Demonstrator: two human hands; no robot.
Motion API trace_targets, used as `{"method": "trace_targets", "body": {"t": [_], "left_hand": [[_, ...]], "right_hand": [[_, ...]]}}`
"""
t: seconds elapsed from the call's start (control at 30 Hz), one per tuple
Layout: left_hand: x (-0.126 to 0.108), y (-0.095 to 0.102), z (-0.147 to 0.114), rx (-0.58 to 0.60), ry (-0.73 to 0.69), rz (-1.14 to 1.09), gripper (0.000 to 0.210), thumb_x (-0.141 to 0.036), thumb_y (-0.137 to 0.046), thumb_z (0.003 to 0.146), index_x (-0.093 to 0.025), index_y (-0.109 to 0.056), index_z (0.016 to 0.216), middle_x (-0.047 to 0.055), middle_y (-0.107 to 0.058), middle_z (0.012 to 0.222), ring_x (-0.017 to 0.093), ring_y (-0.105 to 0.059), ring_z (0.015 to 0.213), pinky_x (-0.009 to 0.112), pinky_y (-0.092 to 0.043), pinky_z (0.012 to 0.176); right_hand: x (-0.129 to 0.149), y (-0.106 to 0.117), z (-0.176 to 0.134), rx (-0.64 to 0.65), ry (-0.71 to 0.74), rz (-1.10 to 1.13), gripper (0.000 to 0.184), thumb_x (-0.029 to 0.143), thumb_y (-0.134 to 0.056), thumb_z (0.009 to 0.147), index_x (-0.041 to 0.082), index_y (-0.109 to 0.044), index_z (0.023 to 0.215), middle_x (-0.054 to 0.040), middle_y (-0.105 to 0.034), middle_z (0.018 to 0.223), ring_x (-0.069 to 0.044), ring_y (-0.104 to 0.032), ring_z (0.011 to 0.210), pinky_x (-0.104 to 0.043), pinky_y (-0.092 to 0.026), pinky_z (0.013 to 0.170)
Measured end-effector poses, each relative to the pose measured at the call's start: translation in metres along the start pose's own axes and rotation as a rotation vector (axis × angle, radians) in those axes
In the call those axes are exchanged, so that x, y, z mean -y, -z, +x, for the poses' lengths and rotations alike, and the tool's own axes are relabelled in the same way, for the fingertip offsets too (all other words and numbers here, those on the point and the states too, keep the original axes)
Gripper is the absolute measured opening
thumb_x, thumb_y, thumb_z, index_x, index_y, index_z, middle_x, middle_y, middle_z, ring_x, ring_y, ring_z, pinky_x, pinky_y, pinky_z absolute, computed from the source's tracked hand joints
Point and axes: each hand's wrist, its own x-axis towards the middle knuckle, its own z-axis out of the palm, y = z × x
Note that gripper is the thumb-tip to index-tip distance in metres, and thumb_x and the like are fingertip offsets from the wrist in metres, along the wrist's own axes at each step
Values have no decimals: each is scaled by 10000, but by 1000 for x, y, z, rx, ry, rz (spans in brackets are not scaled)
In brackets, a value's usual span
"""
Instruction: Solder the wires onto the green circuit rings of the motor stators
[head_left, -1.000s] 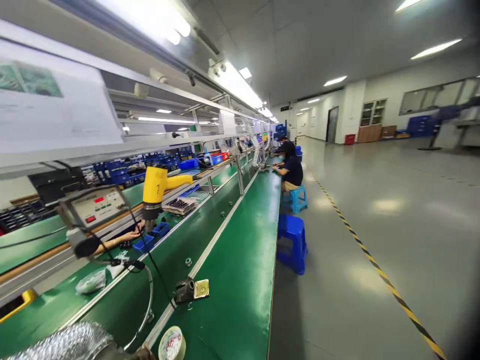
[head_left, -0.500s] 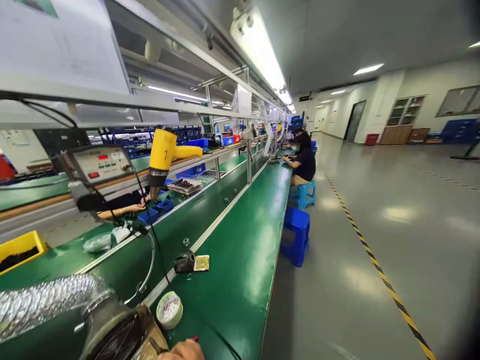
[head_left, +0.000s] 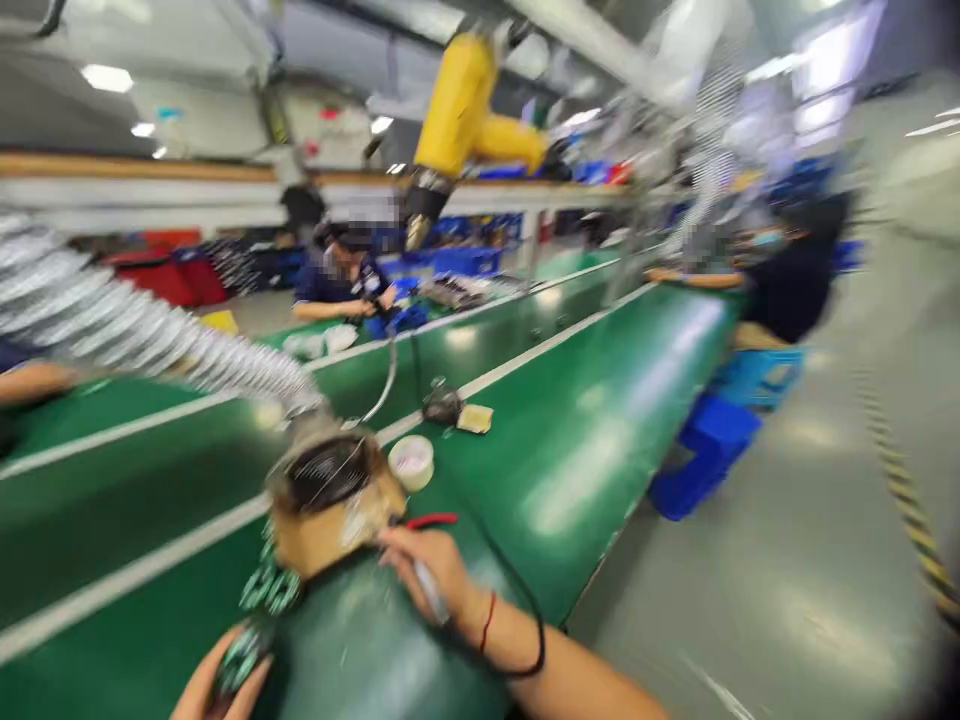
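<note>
Left hand [head_left: 196, 688] has a greenish round part [head_left: 241, 660] pinched between its fingers, near side of the fume fan [head_left: 326, 475]; the right hand [head_left: 433, 562], just right of the fan, grips a pen-shaped tool [head_left: 429, 590], probably a soldering iron. I'd pinch by the edges and keep that tip off skin. Green parts [head_left: 270, 585] sit left of the fan, a tape roll [head_left: 412, 463] right, and a yellow heat gun [head_left: 457, 105] well beyond.

At the frame's lower left we see a dark, green-patterned part [head_left: 241, 658], blurred; near lower centre, a slim, pale-grey tool [head_left: 430, 592] slants downward rightward, both held.
</note>
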Motion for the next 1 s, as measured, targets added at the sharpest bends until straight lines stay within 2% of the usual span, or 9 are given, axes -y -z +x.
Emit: {"method": "trace_targets", "body": {"t": [0.1, 0.17, 0.2, 0.3, 0.4, 0.5, 0.7, 0.9, 1.0], "left_hand": [[20, 9, -38, 103, 161, 29, 347, -358, -677, 953, -153, -639, 1231, 81, -672, 1190, 193, -667, 1024, 400, -590, 906], [25, 10, -57, 226, 189, -37, 429, -289, -800, 818, -158, -671, 1206, 50, -697, 1076, 158, -642, 894, 315, -560, 845], [24, 9, -63, 268, 193, -74, 475, -328, -820, 784, -178, -676, 1211, 27, -692, 1002, 136, -603, 787, 276, -532, 743], [9, 4, -73, 384, 54, -323, 516, -441, -790, 798, -169, -681, 1223, 19, -644, 919, 89, -441, 636, 223, -375, 574], [-8, 3, -79, 441, -72, -394, 500, -474, -769, 833, -184, -692, 1233, -14, -562, 839, 66, -361, 597, 210, -300, 550], [-14, 7, -85, 499, -134, -397, 512, -471, -729, 886, -185, -666, 1306, -22, -529, 815, 70, -382, 614, 213, -335, 590], [-13, 12, -96, 631, -156, -421, 538, -529, -626, 950, -183, -614, 1361, 72, -637, 1066, 152, -551, 838, 267, -455, 733], [-13, 17, -101, 616, -241, -348, 528, -565, -585, 970, -154, -639, 1298, 71, -640, 1015, 156, -546, 837, 270, -434, 722], [-13, 19, -103, 592, -289, -271, 514, -568, -578, 974, -146, -654, 1257, 31, -594, 872, 138, -498, 761, 263, -400, 690]], "right_hand": [[32, 26, 2, 127, -143, 210, 289, 289, -462, 999, 209, -648, 1204, -47, -777, 932, -132, -739, 813, -261, -592, 770], [47, 37, 8, 181, -228, 323, 311, 245, -543, 966, 246, -596, 1273, -37, -769, 1005, -125, -732, 875, -262, -587, 815], [54, 43, 11, 200, -256, 365, 360, 232, -587, 946, 267, -564, 1303, -25, -760, 1033, -116, -724, 889, -260, -582, 834], [79, 60, 20, 237, -300, 435, 484, 218, -676, 897, 316, -512, 1341, 12, -727, 1041, -96, -682, 909, -249, -566, 863], [96, 71, 26, 305, -314, 479, 508, 202, -693, 890, 326, -500, 1343, 32, -687, 983, -88, -663, 922, -244, -555, 889], [99, 73, 30, 427, -390, 542, 485, 220, -689, 904, 323, -497, 1337, 47, -663, 937, -80, -656, 891, -241, -548, 890], [95, 75, 34, 567, -486, 612, 444, 244, -688, 912, 291, -511, 1317, 40, -658, 934, -77, -640, 863, -219, -547, 826], [102, 75, 35, 625, -514, 587, 432, 268, -685, 909, 253, -523, 1310, 22, -661, 908, -96, -659, 870, -222, -554, 784], [105, 73, 34, 623, -510, 553, 398, 258, -682, 893, 238, -542, 1265, 24, -656, 868, -105, -667, 829, -239, -564, 762]]}}
